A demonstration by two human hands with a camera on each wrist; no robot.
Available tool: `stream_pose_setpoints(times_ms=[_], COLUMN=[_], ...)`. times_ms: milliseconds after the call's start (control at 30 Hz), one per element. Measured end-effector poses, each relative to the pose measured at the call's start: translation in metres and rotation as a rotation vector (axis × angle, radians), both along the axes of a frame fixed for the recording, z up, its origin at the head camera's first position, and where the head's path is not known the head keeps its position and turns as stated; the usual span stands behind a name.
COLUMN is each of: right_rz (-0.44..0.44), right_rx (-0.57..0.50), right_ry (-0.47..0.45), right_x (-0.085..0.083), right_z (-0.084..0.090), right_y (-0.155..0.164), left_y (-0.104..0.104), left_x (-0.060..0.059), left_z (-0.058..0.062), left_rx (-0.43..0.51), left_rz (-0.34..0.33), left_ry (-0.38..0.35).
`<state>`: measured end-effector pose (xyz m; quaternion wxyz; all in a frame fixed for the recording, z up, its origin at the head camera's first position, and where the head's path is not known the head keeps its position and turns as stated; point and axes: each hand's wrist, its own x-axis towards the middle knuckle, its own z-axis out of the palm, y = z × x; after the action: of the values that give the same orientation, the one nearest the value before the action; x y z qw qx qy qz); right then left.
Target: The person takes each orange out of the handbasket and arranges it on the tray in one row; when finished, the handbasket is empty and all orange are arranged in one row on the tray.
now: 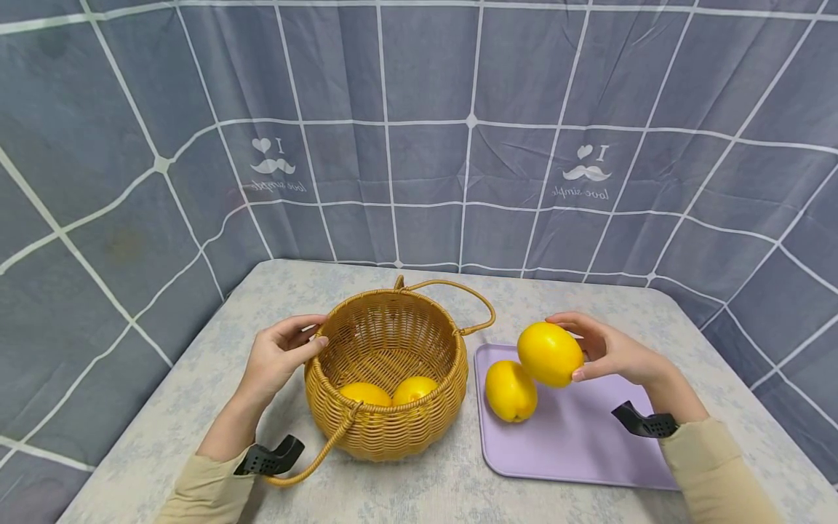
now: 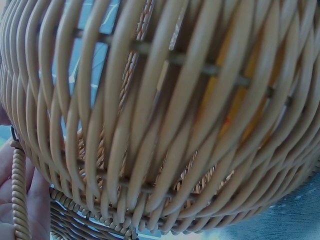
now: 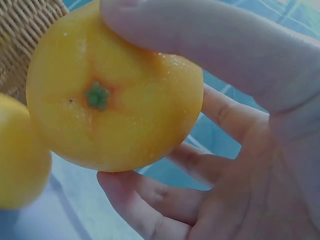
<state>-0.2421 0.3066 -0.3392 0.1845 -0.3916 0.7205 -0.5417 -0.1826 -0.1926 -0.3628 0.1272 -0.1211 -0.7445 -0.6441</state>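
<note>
The right hand point(image 1: 609, 351) grips a yellow fruit point(image 1: 550, 354), its fingers parted by the fruit's width: thumb on one side, fingertips on the other. In the right wrist view the fruit's green stem end faces the camera, just beyond the thumb, and the fingers are spread apart from one another. The fruit is held up over the lilac tray point(image 1: 583, 451), which lies below these fingers. A second fruit point(image 1: 511, 391) sits on the tray, just left of the fingers and beside the held one; whether the two touch, I cannot tell.

The left hand point(image 1: 278, 356) pinches the rim of the wicker basket point(image 1: 393, 429) between thumb and fingers. Right of those fingers, inside the basket, lie two more yellow fruits point(image 1: 415, 388). The near handle point(image 1: 321, 455) hangs below the fingers, above the counter point(image 1: 432, 495).
</note>
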Motion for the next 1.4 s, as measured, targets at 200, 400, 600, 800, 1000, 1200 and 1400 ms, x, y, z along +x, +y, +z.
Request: stream_pose_setpoints(times_ms=[200,400,600,800,1000,1200,1400], right_rz=[-0.042,-0.125,-0.151,-0.202,-0.232,-0.264,-0.291], right_rx=[-0.022,0.017,0.009,0.04,0.082,0.105,0.151], right_ry=[-0.038,-0.038,-0.047,-0.06,-0.067,-0.07,-0.069], right_x=[0.01,0.015,0.018,0.022,0.026,0.029,0.03], right_z=[-0.015,-0.031,-0.045,-0.055,-0.064,-0.072,-0.077], right_y=[0.018,0.031,0.037,0.038,0.037,0.036,0.034], left_y=[0.0,-0.001,-0.002,-0.001,-0.001,-0.001,-0.001], left_x=[0.0,0.0,0.0,0.0,-0.001,0.0,0.001], left_z=[0.001,0.0,-0.002,-0.002,-0.002,-0.001,-0.001], left_rx=[-0.004,-0.002,-0.006,-0.005,-0.007,-0.003,-0.002], left_rz=[0.005,-0.001,-0.004,-0.006,-0.006,-0.008,-0.008], left_ry=[-0.007,-0.004,0.005,0.014,0.009,0.005,0.005])
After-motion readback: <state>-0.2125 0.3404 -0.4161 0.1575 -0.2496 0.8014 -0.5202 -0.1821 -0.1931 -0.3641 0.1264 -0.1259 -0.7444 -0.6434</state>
